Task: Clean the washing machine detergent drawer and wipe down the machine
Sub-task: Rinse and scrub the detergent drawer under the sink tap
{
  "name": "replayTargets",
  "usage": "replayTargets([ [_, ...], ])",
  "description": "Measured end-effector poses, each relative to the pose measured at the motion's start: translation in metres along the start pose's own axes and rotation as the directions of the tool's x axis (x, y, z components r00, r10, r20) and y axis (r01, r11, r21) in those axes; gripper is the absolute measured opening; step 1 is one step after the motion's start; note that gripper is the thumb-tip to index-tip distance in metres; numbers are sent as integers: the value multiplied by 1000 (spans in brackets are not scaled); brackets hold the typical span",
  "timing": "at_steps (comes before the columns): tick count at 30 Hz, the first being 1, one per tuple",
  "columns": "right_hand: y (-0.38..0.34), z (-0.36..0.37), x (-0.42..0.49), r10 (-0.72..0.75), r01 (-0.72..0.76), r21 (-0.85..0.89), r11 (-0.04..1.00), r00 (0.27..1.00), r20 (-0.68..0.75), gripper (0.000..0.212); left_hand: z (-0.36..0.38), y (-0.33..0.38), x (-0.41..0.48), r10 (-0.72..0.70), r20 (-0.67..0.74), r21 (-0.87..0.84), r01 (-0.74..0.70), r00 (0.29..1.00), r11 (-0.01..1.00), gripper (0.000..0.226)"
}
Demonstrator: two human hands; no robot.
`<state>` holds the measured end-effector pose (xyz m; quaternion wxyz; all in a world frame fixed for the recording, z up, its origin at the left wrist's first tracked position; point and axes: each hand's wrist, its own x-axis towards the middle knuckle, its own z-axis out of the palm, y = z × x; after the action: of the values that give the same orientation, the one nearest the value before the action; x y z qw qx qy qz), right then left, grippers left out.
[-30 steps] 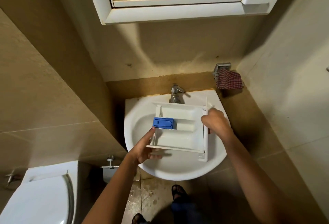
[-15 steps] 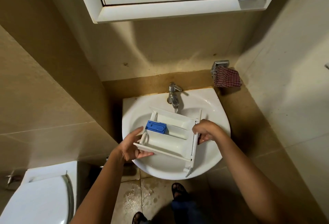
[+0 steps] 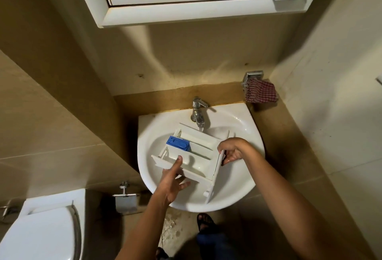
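Mirror cabinet [image 3: 186,9], white-framed, is mounted on the wall above the basin. Toilet [image 3: 41,237], white, lid down, stands at lower left. Sink [image 3: 237,187], white and rounded, is set into the corner with a tan tiled ledge behind it.

Detergent drawer [image 3: 204,156], white plastic, is held over the sink bowl, tilted, with its far edge just below the spout of the faucet [image 3: 198,113]. Its front panel [image 3: 210,189] faces right and reaches down towards the near rim of the bowl.

The hands are apart, one at each end of the drawer. Left hand [image 3: 171,185] grips the near left wall, thumb on top and fingers underneath. Right hand [image 3: 233,150] is curled round the upper part of the front panel.

Checked cloth [image 3: 261,93], red and white, hangs from a metal holder [image 3: 253,74] to the right of the faucet. Blue insert [image 3: 177,143] sits in the drawer's far left compartment. Paper holder [image 3: 126,199], metal, is fixed on the wall between toilet and sink.
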<state>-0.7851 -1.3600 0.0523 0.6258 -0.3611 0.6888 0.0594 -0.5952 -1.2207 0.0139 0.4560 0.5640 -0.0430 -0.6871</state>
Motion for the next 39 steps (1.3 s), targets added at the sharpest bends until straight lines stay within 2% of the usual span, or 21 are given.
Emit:
replayTargets([
  [3, -3, -1, 3, 5, -5, -5, 1000, 1000, -2, 35, 16, -9, 7, 34, -86, -22, -36, 996, 999, 64],
  [8, -8, -7, 1, -41, 41, 39, 998, 999, -8, 23, 23, -8, 12, 76, -105, 14, -75, 992, 997, 38],
  [10, -10, -11, -1, -58, 58, -11, 998, 998, -39, 25, 22, -7, 13, 94, -99, 30, -92, 991, 995, 34],
  [11, -12, -13, -1, -85, 76, -95, 993, 991, -102, 27, 21, -7, 13, 104, -104, 35, -101, 989, 994, 34],
  [12, -15, -15, -2, -146, 97, -233, 968, 968, -206, 29, 20, -8, 14, 114, -112, 44, -109, 987, 993, 35],
  [13, -17, -17, -3, -251, 115, -387, 915, 912, -323, 30, 18, -9, 16, 121, -122, 52, -116, 985, 992, 37],
  [15, -21, -17, 1, -525, 211, -573, 792, 713, -464, 24, 15, -11, 18, 128, -130, 77, -118, 983, 990, 40],
  [16, -24, -14, 4, -616, 302, -590, 749, 645, -452, 19, 14, -12, 19, 126, -128, 89, -115, 984, 989, 41],
  [17, -27, -11, 9, -657, 401, -551, 732, 630, -414, 17, 14, -12, 20, 125, -123, 91, -115, 984, 989, 41],
  [18, -30, -7, 15, -639, 489, -423, 763, 671, -377, 16, 14, -12, 21, 123, -118, 92, -113, 985, 989, 40],
  [19, -34, -3, 20, -566, 529, -203, 824, 757, -326, 16, 15, -12, 22, 119, -114, 87, -109, 986, 990, 40],
  [20, -39, 2, 25, -479, 504, 42, 863, 841, -253, 17, 15, -12, 23, 112, -112, 80, -103, 987, 991, 39],
  [21, -44, 6, 30, -405, 443, 238, 864, 894, -192, 19, 15, -13, 24, 102, -112, 71, -95, 988, 993, 40],
  [22, -47, 9, 36, -346, 380, 364, 850, 925, -156, 19, 15, -13, 26, 92, -114, 65, -85, 989, 994, 41],
  [24, -52, 15, 45, -274, 272, 530, 803, 959, -76, 21, 14, -14, 28, 72, -122, 48, -66, 990, 997, 41],
  [26, -53, 16, 50, -241, 159, 698, 698, 970, 20, 26, 12, -13, 30, 59, -123, 36, -55, 991, 998, 38],
  [28, -55, 19, 54, -217, 74, 793, 605, 973, 74, 28, 10, -12, 31, 56, -109, 32, -53, 992, 998, 32],
  [33, -59, 22, 63, -195, -7, 863, 506, 973, 122, 18, 6, -10, 35, 42, -106, 19, -40, 994, 999, 26],
  [36, -60, 21, 65, -186, -39, 886, 462, 973, 140, 17, 2, -5, 38, 35, -100, 16, -33, 994, 999, 27],
  [39, -62, 20, 64, -181, -33, 876, 482, 974, 136, 20, 1, -2, 42, 38, -101, 16, -36, 994, 999, 27],
])
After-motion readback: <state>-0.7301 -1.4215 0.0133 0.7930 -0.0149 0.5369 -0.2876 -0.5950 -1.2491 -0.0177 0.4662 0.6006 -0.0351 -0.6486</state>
